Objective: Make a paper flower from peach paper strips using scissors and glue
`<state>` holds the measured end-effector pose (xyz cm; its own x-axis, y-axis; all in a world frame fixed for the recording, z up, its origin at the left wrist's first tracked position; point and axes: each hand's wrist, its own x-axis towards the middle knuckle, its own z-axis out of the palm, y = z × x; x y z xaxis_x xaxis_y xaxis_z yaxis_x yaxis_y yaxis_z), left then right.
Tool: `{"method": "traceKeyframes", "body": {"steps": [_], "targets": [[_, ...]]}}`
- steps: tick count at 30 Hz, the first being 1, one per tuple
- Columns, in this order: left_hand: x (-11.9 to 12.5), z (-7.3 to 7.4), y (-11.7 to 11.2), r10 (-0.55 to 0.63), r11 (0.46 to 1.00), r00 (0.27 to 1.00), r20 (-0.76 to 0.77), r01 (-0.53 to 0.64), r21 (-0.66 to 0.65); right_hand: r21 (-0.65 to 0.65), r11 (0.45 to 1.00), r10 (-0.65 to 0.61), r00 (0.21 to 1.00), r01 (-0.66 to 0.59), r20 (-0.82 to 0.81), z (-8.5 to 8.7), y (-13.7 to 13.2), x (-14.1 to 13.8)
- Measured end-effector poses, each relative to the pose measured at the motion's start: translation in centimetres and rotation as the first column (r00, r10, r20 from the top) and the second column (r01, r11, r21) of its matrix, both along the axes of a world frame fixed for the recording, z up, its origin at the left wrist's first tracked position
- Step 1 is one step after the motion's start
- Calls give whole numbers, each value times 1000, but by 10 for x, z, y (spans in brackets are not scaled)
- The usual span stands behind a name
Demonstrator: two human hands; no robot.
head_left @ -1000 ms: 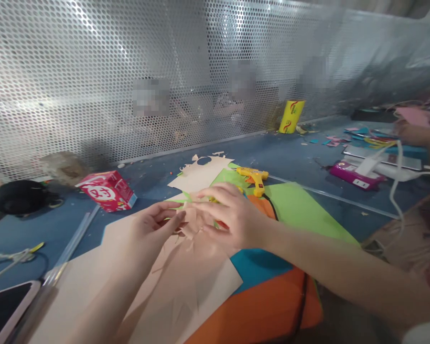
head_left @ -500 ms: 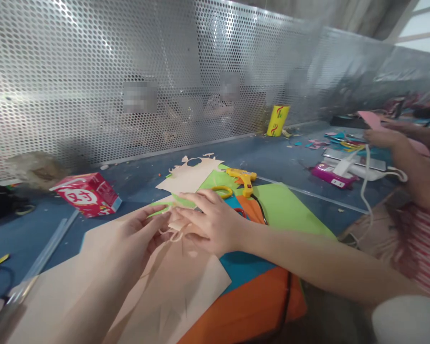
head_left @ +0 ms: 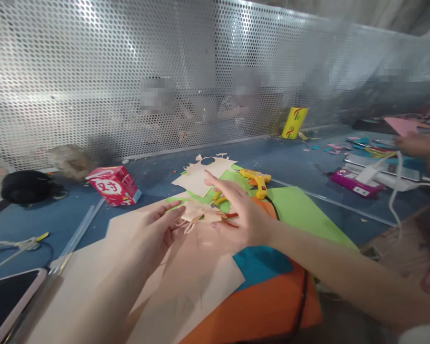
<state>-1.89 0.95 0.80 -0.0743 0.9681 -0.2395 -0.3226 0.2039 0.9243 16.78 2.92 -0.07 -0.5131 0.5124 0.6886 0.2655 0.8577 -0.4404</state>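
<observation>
My left hand (head_left: 163, 227) pinches the left side of a cream paper flower (head_left: 202, 211) with thin curled strips, above cream paper sheets (head_left: 186, 286). Beside the flower's right side is my right hand (head_left: 245, 215), its fingers apart and raised. Its thumb is close under the flower; whether it touches cannot be made out. Red loop handles (head_left: 231, 220) show between that hand and the flower. Just beyond the fingers are a yellow handle (head_left: 219, 198) and a cut cream paper scrap (head_left: 200, 177).
A yellow glue gun (head_left: 257, 180) lies on green paper (head_left: 308, 215). Around it are a red carton (head_left: 114, 186), clear glue sticks (head_left: 80, 229), a phone (head_left: 12, 306), a black pouch (head_left: 26, 186), a yellow can (head_left: 294, 123) and a purple power strip (head_left: 356, 182). At right, another person's hand (head_left: 421, 143) holds pink paper.
My right hand has drawn back from the paper flower and opened, uncovering it. My left hand keeps its hold. The view has swung left, showing more of the phone and pouch.
</observation>
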Motion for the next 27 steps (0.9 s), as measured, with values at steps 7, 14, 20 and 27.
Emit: {"method": "traceKeyframes", "body": {"steps": [7, 14, 20, 27], "targets": [[0, 4, -2, -15, 998, 999, 47, 18, -55, -542, 787, 148, 944, -293, -295, -3, 12, 4], [-3, -1, -1, -12, 1000, 1000, 14, 12, -26, -595, 761, 6, 920, -259, -392, 3, 16, 4], [-3, 4, 0, -22, 1000, 995, -94, 24, 21, -627, 744, -46, 919, -229, -391, -3, 20, 2], [-7, 10, -5, -158, 983, 976, -150, 170, 67, -727, 657, -154, 909, -199, -387, -10, 26, 2]]}}
